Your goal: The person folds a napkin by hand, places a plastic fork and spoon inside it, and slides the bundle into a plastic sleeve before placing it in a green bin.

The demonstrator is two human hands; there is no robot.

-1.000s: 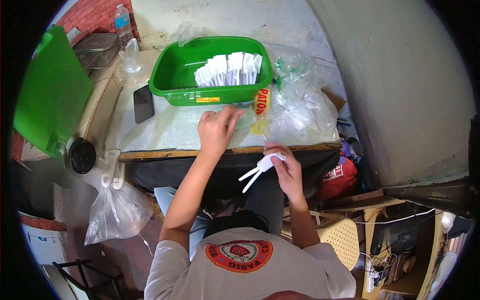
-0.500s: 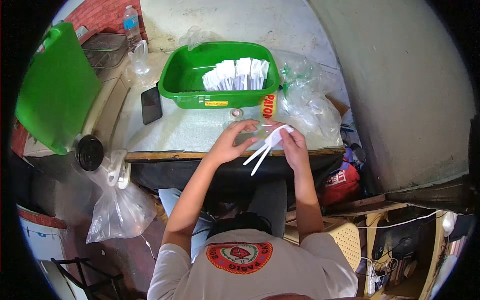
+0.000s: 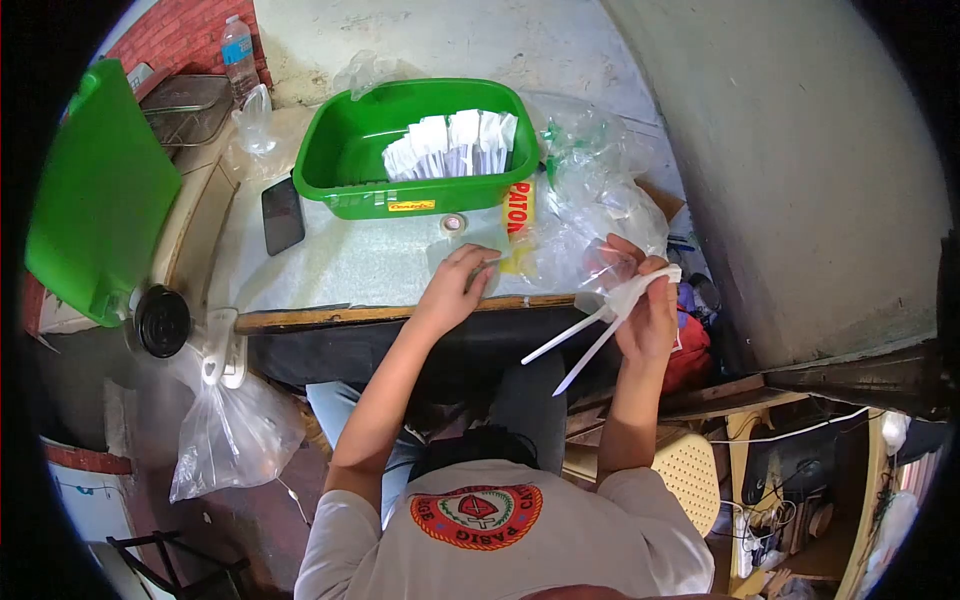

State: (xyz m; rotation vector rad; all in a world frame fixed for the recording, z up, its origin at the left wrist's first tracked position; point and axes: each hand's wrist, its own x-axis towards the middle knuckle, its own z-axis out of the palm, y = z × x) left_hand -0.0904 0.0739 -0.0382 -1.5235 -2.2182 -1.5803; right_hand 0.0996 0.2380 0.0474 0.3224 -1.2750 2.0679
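Observation:
My right hand (image 3: 645,310) grips a pair of white plastic cutlery handles (image 3: 585,350) together with a folded white tissue (image 3: 635,290). The handles point down and left, past the table's front edge. Thin clear film (image 3: 607,265) shows beside those fingers. Over the front of the table, my left hand (image 3: 455,288) has its fingers bent together at a flat piece of clear plastic (image 3: 470,243); what lies between the fingertips is hidden. Behind the hands, a green basin (image 3: 340,205) holds a row of several white tissue-wrapped bundles (image 3: 450,145).
A tape roll (image 3: 453,224) and a phone (image 3: 283,215) lie before the basin. Crumpled clear bags (image 3: 600,200) cover the table's right side. At left stand a green lid (image 3: 100,200) and a water bottle (image 3: 239,58). A plastic bag (image 3: 235,430) hangs off the table's left end.
My right hand has moved right and slightly down with the cutlery and tissue, away from the left hand. My left hand's fingers have curled in over the clear plastic. The view has shifted slightly.

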